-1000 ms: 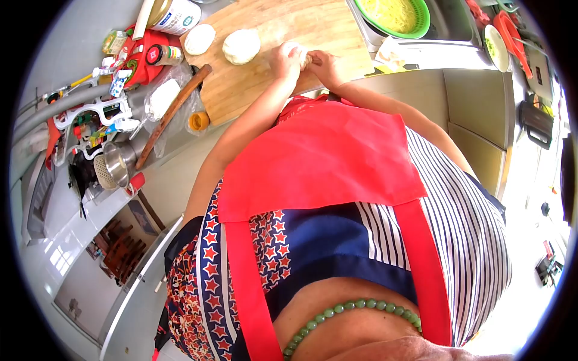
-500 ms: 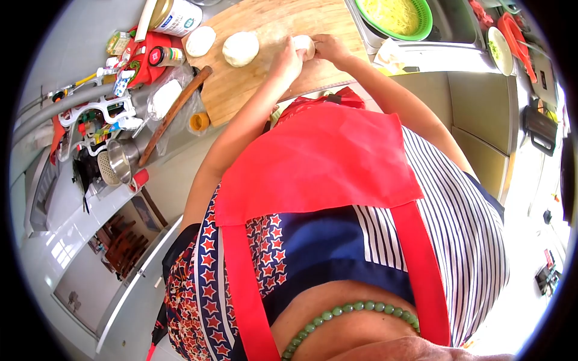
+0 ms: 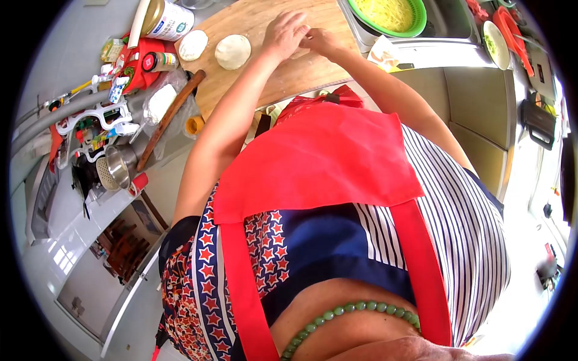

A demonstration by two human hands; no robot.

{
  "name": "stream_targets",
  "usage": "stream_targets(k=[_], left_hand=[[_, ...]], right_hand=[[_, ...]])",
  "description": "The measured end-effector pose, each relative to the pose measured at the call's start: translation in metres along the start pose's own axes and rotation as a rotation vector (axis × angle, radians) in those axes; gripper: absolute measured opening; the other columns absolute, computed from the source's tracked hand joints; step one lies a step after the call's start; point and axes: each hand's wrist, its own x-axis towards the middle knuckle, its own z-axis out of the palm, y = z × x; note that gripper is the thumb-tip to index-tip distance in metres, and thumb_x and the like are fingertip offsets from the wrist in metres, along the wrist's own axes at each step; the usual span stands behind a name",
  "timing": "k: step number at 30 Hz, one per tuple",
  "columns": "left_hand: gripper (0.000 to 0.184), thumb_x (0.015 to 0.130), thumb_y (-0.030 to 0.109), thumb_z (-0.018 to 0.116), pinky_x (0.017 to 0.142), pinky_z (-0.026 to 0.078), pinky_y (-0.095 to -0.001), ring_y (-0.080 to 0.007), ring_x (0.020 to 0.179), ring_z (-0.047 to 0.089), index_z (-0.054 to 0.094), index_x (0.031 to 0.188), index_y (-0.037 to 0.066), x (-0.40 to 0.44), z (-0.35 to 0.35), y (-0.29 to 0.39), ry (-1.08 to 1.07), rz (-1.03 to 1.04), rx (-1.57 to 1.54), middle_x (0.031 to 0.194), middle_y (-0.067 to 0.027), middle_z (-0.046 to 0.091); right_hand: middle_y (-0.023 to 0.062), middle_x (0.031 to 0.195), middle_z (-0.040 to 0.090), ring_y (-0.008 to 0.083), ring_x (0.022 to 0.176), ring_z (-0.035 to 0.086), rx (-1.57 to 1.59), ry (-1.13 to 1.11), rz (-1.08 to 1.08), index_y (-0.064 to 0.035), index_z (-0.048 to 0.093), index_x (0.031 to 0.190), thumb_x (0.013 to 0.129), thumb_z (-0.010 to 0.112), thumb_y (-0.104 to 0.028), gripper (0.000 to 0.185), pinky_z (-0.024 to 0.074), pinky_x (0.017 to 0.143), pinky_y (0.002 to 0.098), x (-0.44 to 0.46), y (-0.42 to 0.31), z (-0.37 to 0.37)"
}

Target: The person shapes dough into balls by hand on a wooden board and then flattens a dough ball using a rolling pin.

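Note:
My left hand [image 3: 285, 37] lies over the wooden board with its fingers stretched out. My right hand [image 3: 321, 42] meets it at the fingertips, its own fingers bent and close together. Whatever lies under or between the hands is hidden. To the left of my left hand, a round piece of white dough [image 3: 233, 52] rests on the cutting board [image 3: 241, 84]. Farther left, near the board's edge, is another piece of white dough [image 3: 193, 45].
A wooden rolling pin [image 3: 171, 117] leans along the board's left side by a plastic bag. Jars and a large can [image 3: 171, 23] stand at the far left. On the right, a green basket [image 3: 419, 18] of yellow shreds sits at the sink [image 3: 448, 24].
The dough piece that showed between my hands is now out of sight. My left hand has gone from a pinch to stretched fingers. The whole view has shifted slightly.

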Motion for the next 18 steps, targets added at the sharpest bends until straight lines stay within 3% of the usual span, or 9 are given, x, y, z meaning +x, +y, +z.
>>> stream_targets(k=[2,7,10,13,18], left_hand=[[0.046,0.099,0.039,0.04,0.113,0.027,-0.0406,-0.0313,0.128,0.044,0.054,0.131,0.01,0.007,0.021,0.0,0.002,0.133,0.011,0.136,-0.0098,0.053],[0.043,0.098,0.036,0.039,0.113,0.027,-0.0452,-0.0302,0.13,0.042,0.054,0.131,0.012,-0.011,0.057,0.0,0.091,0.013,-0.035,0.135,-0.008,0.054],[0.044,0.097,0.038,0.042,0.111,0.028,-0.0477,-0.0329,0.132,0.04,0.053,0.132,0.014,-0.007,0.045,0.031,0.13,-0.167,0.09,0.136,-0.0077,0.052],[0.05,0.093,0.043,0.046,0.108,0.029,-0.0506,-0.0388,0.134,0.035,0.05,0.136,0.017,-0.004,0.046,0.042,0.095,-0.313,0.154,0.142,-0.0082,0.045],[0.058,0.091,0.037,0.05,0.111,0.018,-0.0567,-0.037,0.141,0.021,0.039,0.145,0.019,-0.002,0.047,0.043,-0.076,-0.411,0.197,0.152,-0.0079,0.029]], right_hand=[[0.0145,0.089,0.069,0.0251,0.073,0.066,-0.014,-0.025,0.035,-0.0087,0.065,0.111,0.08,0.066,-0.035,0.041,0.0519,0.063,0.0388,0.003,-0.003,-0.002],[0.0161,0.088,0.071,0.0251,0.071,0.069,0.069,0.184,0.038,-0.0049,0.066,0.098,0.082,0.061,-0.024,0.025,0.0541,0.066,0.0392,0.005,0.013,0.005],[0.013,0.084,0.071,0.0298,0.076,0.069,-0.014,0.266,-0.127,-0.0064,0.065,0.108,0.081,0.06,-0.015,0.028,0.053,0.068,0.0392,-0.012,0.016,0.002],[0.0161,0.09,0.07,0.0334,0.082,0.067,-0.131,0.357,-0.314,-0.0056,0.063,0.114,0.084,0.057,-0.013,0.031,0.0528,0.075,0.0385,-0.019,0.033,0.005],[0.0191,0.106,0.066,0.0341,0.096,0.064,-0.004,0.483,-0.314,-0.0042,0.062,0.115,0.089,0.055,-0.015,0.03,0.0499,0.085,0.0396,-0.034,0.02,-0.006]])
